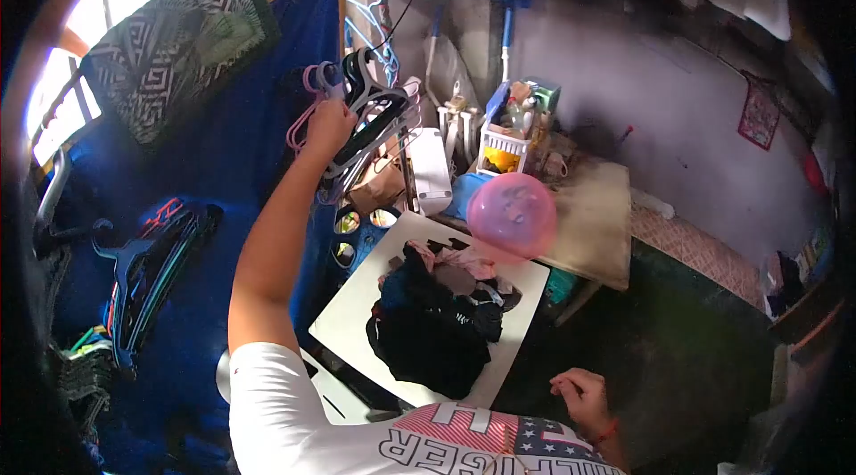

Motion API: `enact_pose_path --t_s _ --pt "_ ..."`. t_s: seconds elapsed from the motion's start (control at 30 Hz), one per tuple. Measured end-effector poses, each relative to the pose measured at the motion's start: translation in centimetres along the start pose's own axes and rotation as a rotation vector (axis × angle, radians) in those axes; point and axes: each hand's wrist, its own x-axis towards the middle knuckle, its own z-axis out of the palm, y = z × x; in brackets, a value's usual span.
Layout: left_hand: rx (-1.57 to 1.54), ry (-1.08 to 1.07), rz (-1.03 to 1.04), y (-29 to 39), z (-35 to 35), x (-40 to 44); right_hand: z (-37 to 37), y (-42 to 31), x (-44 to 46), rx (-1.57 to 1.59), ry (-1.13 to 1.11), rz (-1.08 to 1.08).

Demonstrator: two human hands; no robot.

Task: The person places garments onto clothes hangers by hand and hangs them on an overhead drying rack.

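- Beside the blue cloth, my left hand (331, 129) is closing round smooth pink, black and grey hangers (364, 109).
- My right hand (581, 396) is curling loosely, its grip unclear.
- My white shirt (276, 395) is showing "GER".
- Dark, soft clothes (432, 323) are lying heaped on the white tabletop (346, 332).

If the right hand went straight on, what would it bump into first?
The right hand would probably reach the edge of the white table first, though depth is unclear and it might pass above.
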Motion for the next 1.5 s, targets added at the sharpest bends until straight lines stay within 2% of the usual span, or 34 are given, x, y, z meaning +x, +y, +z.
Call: enact_pose_path --t_s 0.07,0.17,0.2,0.27,0.33,0.43,0.47,0.5,0.53,0.57,0.6,0.63,0.7,0.73,0.77,0.83,0.87,0.9,0.97,1.03,1.1,1.13,1.2,1.23,1.3,1.33,1.37,1.43,1.47,1.5 --pt "-0.100 -0.012 -0.083 0.3 -0.2 0.5 -0.2 -0.6 2.0 0.025 -0.076 -0.065" --pt "-0.184 -0.019 -0.092 1.4 -1.1 1.2 -0.5 -0.3 4.4 0.038 -0.142 -0.194" --pt "-0.137 0.193 0.061 0.7 -0.5 1.5 -0.4 0.0 5.0 0.064 -0.148 -0.224" --pt "-0.370 0.126 -0.128 3.5 -3.1 0.4 -0.3 1.6 5.8 0.109 -0.143 -0.303" --pt "-0.675 0.036 -0.318 5.9 -4.6 -1.9 -0.3 2.8 6.4 0.153 -0.165 -0.240" --pt "-0.801 -0.065 -0.396 9.2 -1.7 -9.9 -0.2 3.1 7.3 0.282 -0.221 0.000" --pt "-0.769 -0.212 -0.458 11.3 -1.2 -13.7 0.3 3.7 7.7 0.384 -0.225 0.058" --pt "-0.696 -0.210 -0.471 13.3 1.2 -17.9 0.9 4.5 8.2 0.483 -0.225 0.113" --pt "-0.754 -0.229 -0.463 16.9 1.4 -22.2 1.8 5.3 8.6 0.568 -0.174 0.126" --pt "-0.641 -0.299 -0.418 18.6 4.2 -26.1 3.0 6.2 9.2 0.652 -0.117 0.131" --pt "-0.691 -0.359 -0.299 19.4 7.3 -31.5 4.0 7.2 9.9 0.734 -0.059 0.136" --pt "-0.760 -0.232 -0.111 22.1 8.0 -34.7 4.8 8.3 10.4 0.845 -0.042 0.215" --pt "-0.715 -0.788 -0.196 24.8 12.4 -43.1 5.5 10.4 11.3 1.057 -0.003 0.380" --pt "-0.810 -0.821 0.038 26.3 11.0 -42.8 5.6 10.8 11.8 1.102 0.091 0.461" --pt "-0.915 -0.922 0.065 26.9 10.0 -42.0 5.2 12.2 12.1 1.014 0.163 0.580" --pt "-0.814 -0.741 0.333 24.3 12.3 -42.2 4.3 14.6 11.7 0.994 0.168 0.602" --pt "-0.632 -0.716 0.305 21.8 13.7 -41.8 4.2 13.6 11.6 0.999 0.295 0.605" --pt "-0.451 -0.693 0.277 19.1 14.6 -41.2 3.6 14.1 11.3 0.984 0.281 0.602" --pt "0.182 -0.533 0.135 15.2 14.4 -40.3 2.3 14.6 10.4 0.958 0.183 0.641" --pt "0.134 -0.775 0.039 9.5 16.8 -41.7 2.0 14.3 9.7 0.903 0.168 0.657" --pt "0.058 -0.906 0.054 8.3 15.5 -39.6 1.8 14.3 9.3 0.890 0.125 0.626" --pt "-0.076 -1.093 -0.086 8.3 14.6 -37.1 1.8 14.4 9.1 0.904 0.088 0.590" --pt "-0.435 -0.921 -0.154 8.6 12.1 -34.3 2.0 14.7 8.9 0.931 -0.019 0.535" --pt "-0.560 -0.828 -0.155 8.9 11.1 -32.8 2.7 15.6 8.9 0.873 -0.066 0.412" --pt "-0.599 -0.810 -0.236 10.8 6.7 -27.9 3.8 14.4 9.0 0.868 -0.091 0.388" --pt "-0.609 -0.704 -0.190 11.4 5.2 -26.4 4.9 15.5 9.2 0.810 -0.139 0.314" --pt "-0.612 -0.611 -0.139 11.8 3.5 -25.1 6.0 16.4 9.5 0.771 -0.182 0.328" --pt "-0.649 -0.484 -0.163 13.4 0.2 -22.3 7.4 15.5 10.4 0.728 -0.231 0.176" --pt "-0.625 -0.425 -0.151 13.2 -0.9 -21.2 8.0 15.0 11.0 0.718 -0.242 0.175" --pt "-0.696 -0.277 -0.156 14.2 -2.4 -20.1 8.7 14.5 11.7 0.708 -0.252 0.173"
